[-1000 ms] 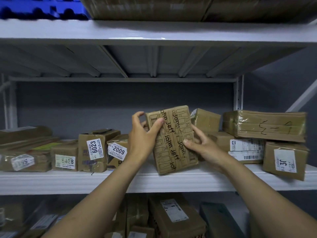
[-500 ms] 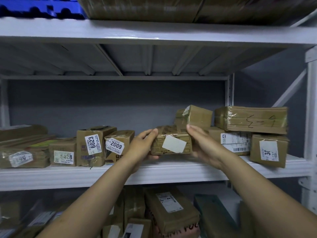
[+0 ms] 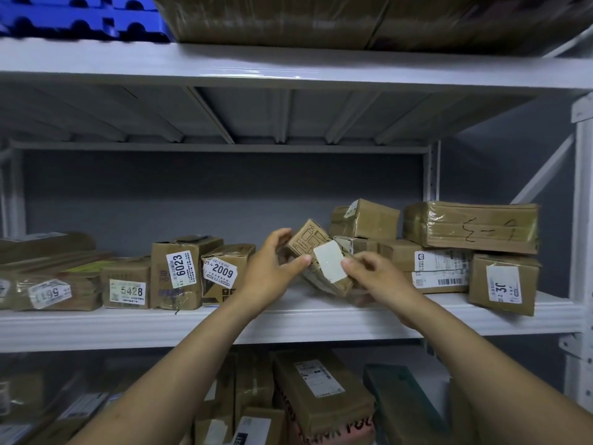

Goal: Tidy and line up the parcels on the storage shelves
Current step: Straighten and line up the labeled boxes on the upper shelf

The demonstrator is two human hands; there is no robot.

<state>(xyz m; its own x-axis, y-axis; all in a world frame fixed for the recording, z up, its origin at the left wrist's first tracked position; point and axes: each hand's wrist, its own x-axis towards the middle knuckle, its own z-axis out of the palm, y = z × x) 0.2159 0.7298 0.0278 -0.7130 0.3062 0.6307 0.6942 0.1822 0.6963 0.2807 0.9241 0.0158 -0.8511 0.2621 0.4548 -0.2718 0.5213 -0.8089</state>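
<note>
A small brown printed parcel (image 3: pixel 308 244) with a blank white label sits tilted just above the middle shelf (image 3: pixel 288 319). My left hand (image 3: pixel 271 271) grips its left side, thumb across the front. My right hand (image 3: pixel 377 274) pinches its right lower corner by the label. To the left stand labelled parcels 6023 (image 3: pixel 179 271) and 2009 (image 3: pixel 224 271), then 5428 (image 3: pixel 126 287) and 5611 (image 3: pixel 48 292). On the right, stacked parcels (image 3: pixel 439 268) lie uneven, with a wide taped parcel (image 3: pixel 470 226) on top and a tilted box marked 30 (image 3: pixel 503 284).
The shelf above (image 3: pixel 288 67) carries large wrapped boxes and a blue crate (image 3: pixel 80 17). The lower shelf holds several more parcels (image 3: pixel 321 387) and a dark green box (image 3: pixel 404 406). A white upright post (image 3: pixel 582 252) bounds the right side.
The parcel was turned from upright with its printed face showing to its labelled edge facing me, then tilted clockwise. Both hands shifted their hold with it, and the view moved slightly.
</note>
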